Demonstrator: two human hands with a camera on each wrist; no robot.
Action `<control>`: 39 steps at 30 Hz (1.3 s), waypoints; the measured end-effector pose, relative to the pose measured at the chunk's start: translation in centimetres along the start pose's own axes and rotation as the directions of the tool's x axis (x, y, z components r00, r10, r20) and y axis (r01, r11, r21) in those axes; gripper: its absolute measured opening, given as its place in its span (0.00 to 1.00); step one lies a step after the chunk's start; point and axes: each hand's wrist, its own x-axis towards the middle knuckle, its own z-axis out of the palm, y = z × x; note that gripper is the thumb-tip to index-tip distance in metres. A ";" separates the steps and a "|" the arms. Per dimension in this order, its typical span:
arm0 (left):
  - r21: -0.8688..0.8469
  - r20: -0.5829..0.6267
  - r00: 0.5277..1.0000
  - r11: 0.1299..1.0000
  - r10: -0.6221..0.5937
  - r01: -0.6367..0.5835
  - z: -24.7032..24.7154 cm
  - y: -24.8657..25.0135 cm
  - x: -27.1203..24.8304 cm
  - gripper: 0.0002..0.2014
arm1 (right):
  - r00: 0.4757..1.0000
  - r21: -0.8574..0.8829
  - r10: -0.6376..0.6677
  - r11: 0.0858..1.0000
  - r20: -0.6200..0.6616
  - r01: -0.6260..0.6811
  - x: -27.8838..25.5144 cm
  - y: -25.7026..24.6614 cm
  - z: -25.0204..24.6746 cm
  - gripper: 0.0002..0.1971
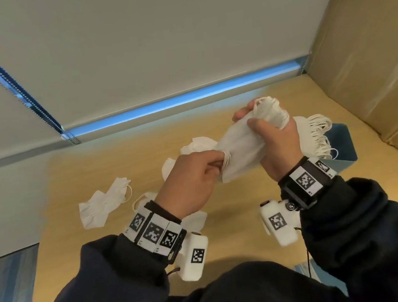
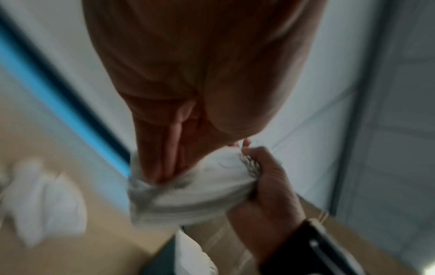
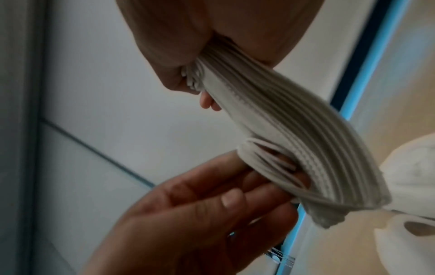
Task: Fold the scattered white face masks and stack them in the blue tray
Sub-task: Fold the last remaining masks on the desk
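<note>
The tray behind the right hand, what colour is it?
Dark blue; the tray shows best in the head view.

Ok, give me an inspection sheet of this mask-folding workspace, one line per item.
Surface: wooden table, bare patches between masks.
Job's things: bundle of white masks held above the table; stacked masks in the blue tray; loose masks scattered on the left.
Clutter: nothing seen.
Grips: left hand pinches the bundle's lower end; right hand grips its upper end with the ear loops.
Cables: thin black cord hangs below the right wrist.
Surroundings: cardboard wall on the right, grey panels behind.
</note>
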 end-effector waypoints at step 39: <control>-0.640 -0.195 0.899 0.745 -0.393 0.187 9.2 -1.7 8.4 0.23 | 0.796 -0.952 0.555 -0.023 0.242 0.305 9.8 1.9 -20.2 0.72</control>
